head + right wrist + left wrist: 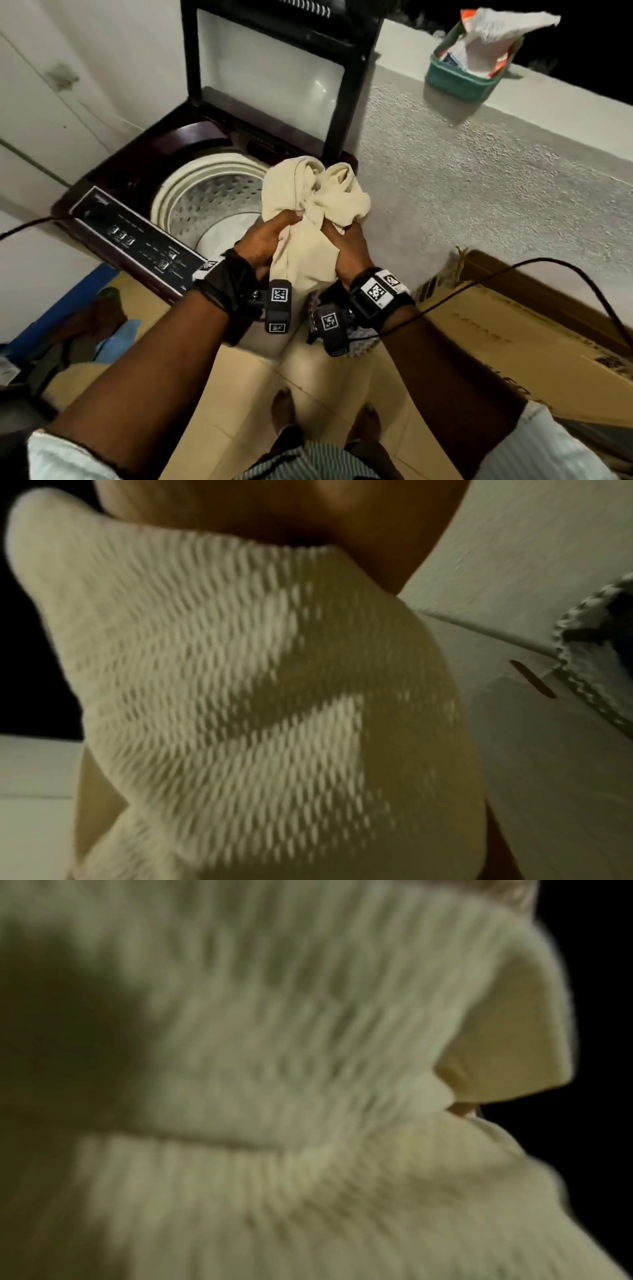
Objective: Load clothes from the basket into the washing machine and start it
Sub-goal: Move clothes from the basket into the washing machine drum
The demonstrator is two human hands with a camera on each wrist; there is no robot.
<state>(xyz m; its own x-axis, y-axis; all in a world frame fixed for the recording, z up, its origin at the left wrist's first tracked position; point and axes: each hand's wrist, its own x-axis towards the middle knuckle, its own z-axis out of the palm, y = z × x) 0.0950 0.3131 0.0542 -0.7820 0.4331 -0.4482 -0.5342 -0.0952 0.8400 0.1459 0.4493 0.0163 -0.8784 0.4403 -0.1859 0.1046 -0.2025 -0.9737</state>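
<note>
A cream textured garment (313, 202) is bunched up between both my hands, just in front of the washing machine's right front corner. My left hand (270, 236) grips its left side and my right hand (342, 245) grips its right side, with the cloth hanging down between my wrists. The top-loading washing machine (116, 161) stands with its lid (274, 78) raised and its steel drum (212, 202) showing no clothes. The garment (274, 1069) fills the left wrist view. In the right wrist view the garment (222, 696) hangs below my palm (274, 512). The woven basket's rim (589, 669) shows at the right.
The control panel (137, 240) runs along the machine's front edge. A rough white parapet wall (479, 178) stands to the right, with a teal tub (469, 68) of packets on its ledge. A cardboard box (513, 329) lies at the right, crossed by a black cable (513, 270). My bare feet (284, 404) stand on tan tiles.
</note>
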